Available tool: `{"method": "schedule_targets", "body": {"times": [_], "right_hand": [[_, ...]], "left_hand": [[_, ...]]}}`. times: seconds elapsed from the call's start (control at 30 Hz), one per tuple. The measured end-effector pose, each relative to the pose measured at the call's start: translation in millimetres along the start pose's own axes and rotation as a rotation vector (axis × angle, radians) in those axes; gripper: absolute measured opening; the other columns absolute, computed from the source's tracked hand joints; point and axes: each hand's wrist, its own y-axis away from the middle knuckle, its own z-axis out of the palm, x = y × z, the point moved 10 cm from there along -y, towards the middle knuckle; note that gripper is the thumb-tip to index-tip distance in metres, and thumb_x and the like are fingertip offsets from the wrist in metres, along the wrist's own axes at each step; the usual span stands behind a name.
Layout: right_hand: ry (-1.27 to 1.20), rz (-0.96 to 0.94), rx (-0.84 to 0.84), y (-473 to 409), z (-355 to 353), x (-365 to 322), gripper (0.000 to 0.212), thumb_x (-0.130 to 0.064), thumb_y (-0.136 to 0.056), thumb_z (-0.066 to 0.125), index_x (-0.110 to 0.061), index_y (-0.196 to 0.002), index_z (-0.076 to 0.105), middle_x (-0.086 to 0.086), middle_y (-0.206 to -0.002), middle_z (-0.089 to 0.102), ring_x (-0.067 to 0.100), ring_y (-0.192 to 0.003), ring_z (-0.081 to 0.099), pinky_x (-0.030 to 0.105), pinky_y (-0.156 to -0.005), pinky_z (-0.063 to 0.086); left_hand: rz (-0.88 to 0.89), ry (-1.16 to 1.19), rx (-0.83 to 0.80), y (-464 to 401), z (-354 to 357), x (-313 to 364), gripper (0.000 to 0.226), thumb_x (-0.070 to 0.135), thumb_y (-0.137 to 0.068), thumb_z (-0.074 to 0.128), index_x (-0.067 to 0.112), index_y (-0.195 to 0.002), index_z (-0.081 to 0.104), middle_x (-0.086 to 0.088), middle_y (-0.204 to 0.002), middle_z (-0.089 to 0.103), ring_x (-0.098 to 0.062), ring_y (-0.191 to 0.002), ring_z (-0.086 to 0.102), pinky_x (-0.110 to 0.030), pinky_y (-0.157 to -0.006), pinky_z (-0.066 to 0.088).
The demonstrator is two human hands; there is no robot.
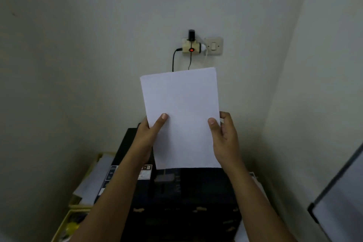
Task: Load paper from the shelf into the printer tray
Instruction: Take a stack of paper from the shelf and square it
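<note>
A stack of white paper (181,116) stands upright in front of me, above the black printer (176,198). My left hand (149,135) grips its lower left edge, thumb on the front. Gripping the lower right edge is my right hand (224,137), thumb also on the front. The paper's bottom edge hangs just over the printer's rear top, and it hides the part of the printer behind it.
A wall socket adapter (191,46) with a red light and dangling cables sits above the paper, a light switch (214,46) beside it. Yellow trays (86,186) with papers lie left of the printer. A grey board (339,198) leans at the right wall.
</note>
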Motion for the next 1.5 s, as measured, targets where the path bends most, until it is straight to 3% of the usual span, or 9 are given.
{"method": "schedule_targets", "body": {"times": [0.13, 0.27, 0.4, 0.5, 0.6, 0.7, 0.93, 1.3, 1.5], "right_hand": [[-0.071, 0.079, -0.096, 15, 80, 29, 0.025, -0.036, -0.111, 0.048, -0.038, -0.135, 0.052, -0.023, -0.127, 0.068, 0.000, -0.120, 0.065, 0.023, -0.100, 0.054], [-0.082, 0.164, -0.160, 25, 138, 67, 0.027, -0.044, -0.111, 0.042, -0.047, -0.137, 0.042, -0.021, -0.128, 0.066, 0.000, -0.114, 0.067, 0.036, -0.100, 0.057], [-0.109, 0.192, -0.180, 33, 175, 89, 0.027, -0.037, -0.113, 0.037, -0.053, -0.135, 0.036, -0.017, -0.136, 0.060, -0.001, -0.116, 0.065, 0.027, -0.092, 0.057], [-0.101, 0.207, -0.164, 35, 190, 105, 0.027, -0.038, -0.113, 0.037, -0.056, -0.133, 0.036, -0.013, -0.137, 0.060, 0.004, -0.117, 0.065, 0.034, -0.094, 0.058], [-0.098, 0.216, -0.157, 34, 200, 114, 0.028, -0.041, -0.112, 0.041, -0.058, -0.132, 0.035, -0.013, -0.138, 0.059, 0.005, -0.118, 0.065, 0.037, -0.094, 0.060], [-0.123, 0.261, -0.136, 29, 205, 118, 0.036, -0.045, -0.106, 0.053, -0.056, -0.135, 0.034, -0.016, -0.137, 0.059, 0.000, -0.116, 0.065, 0.033, -0.091, 0.059], [-0.256, 0.479, -0.111, 27, 206, 152, 0.051, -0.043, -0.088, 0.081, -0.028, -0.134, 0.067, -0.001, -0.124, 0.077, 0.020, -0.112, 0.074, 0.046, -0.095, 0.062], [-0.260, 0.492, -0.144, 23, 217, 141, 0.039, -0.033, -0.081, 0.087, -0.022, -0.117, 0.076, -0.004, -0.109, 0.082, 0.017, -0.102, 0.078, 0.027, -0.076, 0.062], [-0.256, 0.475, -0.228, 25, 223, 146, 0.045, -0.020, -0.083, 0.089, -0.018, -0.125, 0.074, -0.001, -0.119, 0.080, 0.016, -0.110, 0.076, 0.031, -0.090, 0.062]], "left_hand": [[0.014, -0.035, 0.155, 6, -76, -2, 0.024, 0.047, -0.090, 0.073, 0.039, -0.112, 0.069, 0.006, -0.110, 0.076, -0.022, -0.100, 0.072, -0.045, -0.083, 0.061], [-0.017, -0.059, 0.213, 8, -120, -18, 0.025, 0.047, -0.091, 0.070, 0.036, -0.114, 0.069, 0.000, -0.110, 0.077, -0.026, -0.100, 0.073, -0.045, -0.080, 0.063], [-0.037, -0.060, 0.226, 6, -139, -35, 0.030, 0.047, -0.093, 0.069, 0.035, -0.119, 0.067, 0.000, -0.110, 0.076, -0.025, -0.100, 0.072, -0.036, -0.072, 0.061], [-0.047, -0.075, 0.242, 4, -148, -44, 0.032, 0.046, -0.094, 0.067, 0.030, -0.122, 0.066, 0.003, -0.107, 0.076, -0.020, -0.096, 0.072, -0.024, -0.063, 0.059], [-0.069, -0.057, 0.262, 0, -159, -60, 0.037, 0.049, -0.092, 0.068, 0.029, -0.123, 0.068, 0.000, -0.109, 0.078, -0.023, -0.099, 0.074, -0.034, -0.071, 0.063], [-0.098, -0.012, 0.276, -7, -170, -69, 0.042, 0.055, -0.088, 0.070, 0.033, -0.123, 0.069, 0.001, -0.112, 0.078, -0.023, -0.101, 0.074, -0.046, -0.082, 0.064], [-0.134, -0.029, 0.197, -18, -172, -84, 0.041, 0.056, -0.081, 0.070, 0.036, -0.117, 0.063, 0.009, -0.113, 0.070, -0.015, -0.103, 0.066, -0.030, -0.075, 0.054], [-0.142, -0.036, 0.124, -28, -187, -91, 0.038, 0.036, -0.082, 0.083, 0.023, -0.117, 0.072, 0.003, -0.113, 0.077, -0.016, -0.104, 0.070, -0.029, -0.079, 0.055], [-0.189, -0.086, 0.094, -31, -189, -104, 0.045, 0.041, -0.072, 0.091, 0.025, -0.111, 0.076, 0.007, -0.109, 0.080, -0.016, -0.105, 0.073, -0.031, -0.085, 0.056]]}}
